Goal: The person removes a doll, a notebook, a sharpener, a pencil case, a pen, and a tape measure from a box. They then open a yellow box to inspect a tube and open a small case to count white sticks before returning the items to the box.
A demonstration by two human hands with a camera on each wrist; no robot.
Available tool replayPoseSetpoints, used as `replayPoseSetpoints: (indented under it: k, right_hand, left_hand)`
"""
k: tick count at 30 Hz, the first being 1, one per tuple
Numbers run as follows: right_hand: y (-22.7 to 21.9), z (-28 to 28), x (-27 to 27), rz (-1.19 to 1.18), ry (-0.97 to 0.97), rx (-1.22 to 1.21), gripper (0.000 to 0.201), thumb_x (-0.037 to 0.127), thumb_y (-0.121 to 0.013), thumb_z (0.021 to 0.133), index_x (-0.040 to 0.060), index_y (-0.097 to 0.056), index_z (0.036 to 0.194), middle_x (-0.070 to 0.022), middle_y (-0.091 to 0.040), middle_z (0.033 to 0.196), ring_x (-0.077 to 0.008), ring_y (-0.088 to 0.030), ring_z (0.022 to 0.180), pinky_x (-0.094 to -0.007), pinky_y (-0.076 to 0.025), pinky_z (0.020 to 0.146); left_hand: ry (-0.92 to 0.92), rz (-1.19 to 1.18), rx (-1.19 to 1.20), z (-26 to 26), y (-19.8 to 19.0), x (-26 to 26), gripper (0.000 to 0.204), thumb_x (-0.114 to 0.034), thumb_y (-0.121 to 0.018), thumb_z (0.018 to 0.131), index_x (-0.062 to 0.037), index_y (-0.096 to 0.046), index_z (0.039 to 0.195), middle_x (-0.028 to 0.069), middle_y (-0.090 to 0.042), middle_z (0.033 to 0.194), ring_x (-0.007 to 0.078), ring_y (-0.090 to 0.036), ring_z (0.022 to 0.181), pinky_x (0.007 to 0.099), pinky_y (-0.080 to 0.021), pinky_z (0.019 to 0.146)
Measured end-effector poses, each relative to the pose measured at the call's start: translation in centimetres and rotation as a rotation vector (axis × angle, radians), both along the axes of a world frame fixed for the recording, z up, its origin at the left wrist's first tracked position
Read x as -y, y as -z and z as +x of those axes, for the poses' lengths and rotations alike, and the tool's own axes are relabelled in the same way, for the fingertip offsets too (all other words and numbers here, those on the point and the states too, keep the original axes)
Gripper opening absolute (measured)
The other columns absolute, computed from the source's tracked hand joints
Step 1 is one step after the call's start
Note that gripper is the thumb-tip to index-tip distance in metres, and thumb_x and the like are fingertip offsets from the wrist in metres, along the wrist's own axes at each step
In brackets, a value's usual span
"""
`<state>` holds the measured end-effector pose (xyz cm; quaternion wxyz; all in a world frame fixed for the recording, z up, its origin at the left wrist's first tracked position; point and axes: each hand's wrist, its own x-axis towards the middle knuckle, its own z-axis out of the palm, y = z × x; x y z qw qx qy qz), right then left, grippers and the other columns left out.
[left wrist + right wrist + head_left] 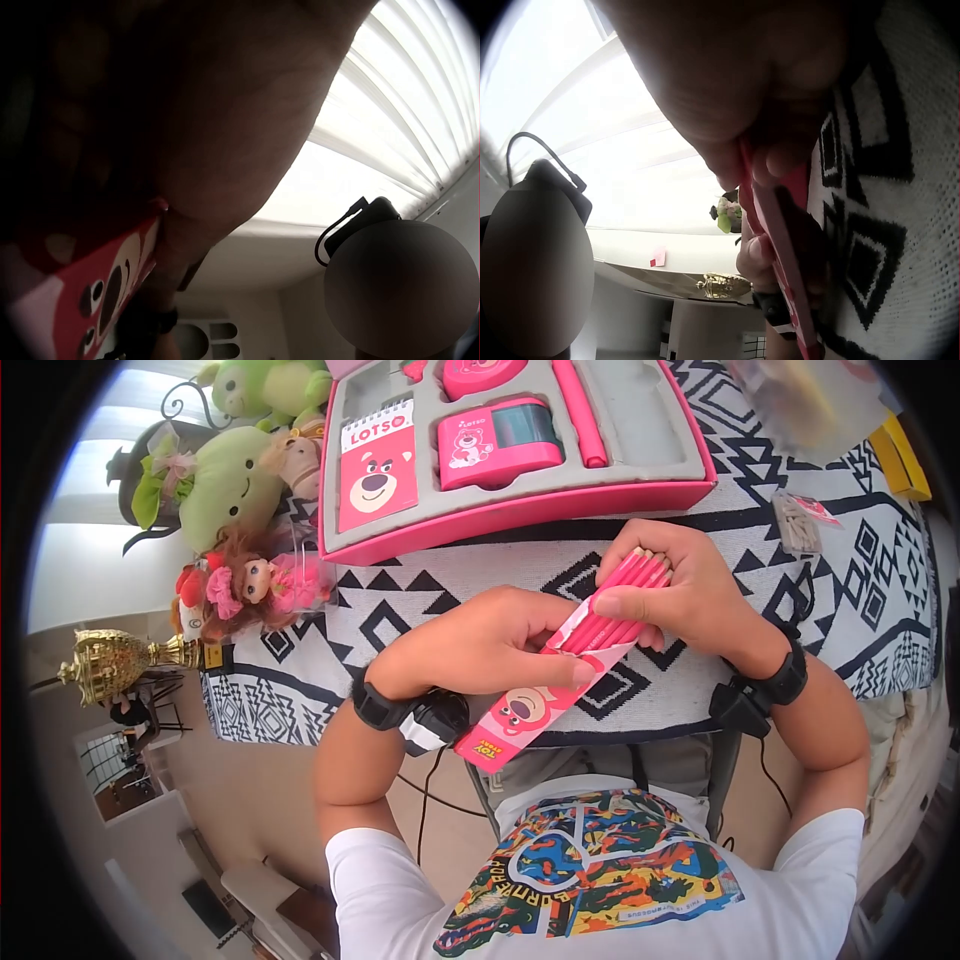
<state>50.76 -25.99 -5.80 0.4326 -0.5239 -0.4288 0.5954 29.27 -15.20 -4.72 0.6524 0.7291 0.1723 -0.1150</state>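
Pink pencils [625, 595] sit halfway out of their pink bear-print box [545, 695], held above the bench [860, 610] edge, right in front of me. My right hand [690, 590] has its fingers [625, 603] curled round the pencil bunch; my left hand [490, 645] grips the box, thumb pressed on top. Behind: pink stationery tray [520, 510] w/ Lotso notepad [377, 465]; plush toys [235, 480] to the left.

Pink pencils [628, 592] bundled, half out of pink bear-printed sleeve [528, 710], tilted, above patterned table edge.
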Motion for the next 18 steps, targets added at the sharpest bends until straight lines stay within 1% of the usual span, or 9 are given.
replayPoseSetpoints:
  k: [1, 2, 4, 5, 7, 10, 13, 16, 18]
  right_hand:
    - [-0.1, 0.1, 0.0, -0.002, -0.005, 0.010, 0.023, 0.015, -0.083, 0.085, 0.0032, -0.065, 0.095, -0.0029, -0.066, 0.074, -0.0060, -0.058, 0.049, -0.0211, -0.045, 0.042]
    - [-0.2, 0.1, 0.0, -0.003, -0.009, 0.021, 0.023, 0.014, -0.082, 0.085, 0.0032, -0.065, 0.095, -0.0030, -0.066, 0.072, -0.0060, -0.058, 0.048, -0.0210, -0.045, 0.042]
    - [-0.2, 0.2, 0.0, 0.001, -0.019, 0.024, 0.022, 0.014, -0.082, 0.085, 0.0030, -0.065, 0.094, -0.0031, -0.066, 0.072, -0.0060, -0.058, 0.048, -0.0209, -0.045, 0.042]
    - [-0.2, 0.1, 0.0, 0.002, -0.027, 0.026, 0.022, 0.014, -0.082, 0.086, 0.0029, -0.065, 0.094, -0.0033, -0.066, 0.071, -0.0059, -0.058, 0.048, -0.0207, -0.045, 0.042]
    - [-0.1, 0.1, 0.0, 0.020, -0.019, 0.036, 0.022, 0.014, -0.082, 0.086, 0.0025, -0.065, 0.094, -0.0034, -0.066, 0.071, -0.0060, -0.057, 0.048, -0.0207, -0.044, 0.041]
    - [-0.2, 0.4, 0.1, 0.045, 0.012, 0.038, 0.021, 0.016, -0.081, 0.087, 0.0029, -0.066, 0.092, -0.0029, -0.066, 0.071, -0.0055, -0.057, 0.048, -0.0202, -0.044, 0.041]
    - [-0.2, 0.8, -0.1, 0.063, 0.057, 0.026, 0.020, 0.018, -0.081, 0.088, 0.0034, -0.067, 0.090, -0.0024, -0.066, 0.070, -0.0050, -0.057, 0.048, -0.0195, -0.045, 0.042]
    - [-0.1, 1.2, -0.1, 0.087, 0.107, 0.023, 0.020, 0.018, -0.080, 0.088, 0.0030, -0.067, 0.089, -0.0020, -0.066, 0.068, -0.0047, -0.056, 0.047, -0.0192, -0.044, 0.041]
    - [-0.2, 1.4, -0.2, 0.107, 0.114, -0.034, 0.020, 0.018, -0.080, 0.088, 0.0029, -0.067, 0.089, -0.0019, -0.066, 0.069, -0.0044, -0.056, 0.047, -0.0190, -0.044, 0.040]
  left_hand:
    - [-0.063, -0.066, 0.047, 0.0, 0.2, 0.2, 0.032, -0.027, -0.074, 0.094, -0.0010, -0.068, 0.110, 0.0050, -0.067, 0.081, 0.0086, -0.059, 0.074, 0.0286, -0.050, 0.067]
    - [-0.066, -0.064, 0.050, 0.1, 0.4, 0.3, 0.032, -0.027, -0.074, 0.094, -0.0010, -0.068, 0.110, 0.0050, -0.067, 0.081, 0.0086, -0.059, 0.074, 0.0286, -0.050, 0.067]
    - [-0.072, -0.031, 0.045, 0.1, 0.6, 0.3, 0.038, -0.026, -0.076, 0.094, -0.0010, -0.067, 0.122, 0.0050, -0.071, 0.090, 0.0085, -0.063, 0.080, 0.0273, -0.052, 0.073]
    - [-0.075, -0.028, 0.047, 0.2, 0.4, 0.3, 0.038, -0.026, -0.076, 0.094, -0.0010, -0.067, 0.122, 0.0050, -0.071, 0.090, 0.0085, -0.063, 0.080, 0.0273, -0.052, 0.073]
    - [0.007, 0.059, -0.020, 0.3, -0.2, 0.1, 0.037, -0.029, -0.074, 0.095, -0.0016, -0.068, 0.119, 0.0050, -0.071, 0.089, 0.0093, -0.064, 0.080, 0.0280, -0.053, 0.073]
    - [0.042, 0.078, -0.041, 0.2, -0.4, -0.2, 0.035, -0.030, -0.073, 0.095, -0.0019, -0.069, 0.114, 0.0058, -0.071, 0.088, 0.0099, -0.065, 0.078, 0.0287, -0.052, 0.071]
    - [0.089, 0.086, -0.046, 0.2, -1.4, -0.5, 0.032, -0.031, -0.074, 0.095, -0.0021, -0.070, 0.109, 0.0069, -0.071, 0.086, 0.0113, -0.065, 0.075, 0.0294, -0.052, 0.069]
    - [0.122, 0.050, -0.060, -0.2, -1.4, -0.9, 0.032, -0.032, -0.074, 0.095, -0.0023, -0.070, 0.106, 0.0076, -0.071, 0.083, 0.0128, -0.065, 0.072, 0.0301, -0.051, 0.067]
    - [0.129, 0.037, -0.062, -0.3, -1.3, -1.1, 0.032, -0.032, -0.075, 0.094, -0.0021, -0.071, 0.105, 0.0073, -0.072, 0.082, 0.0127, -0.065, 0.071, 0.0304, -0.051, 0.066]
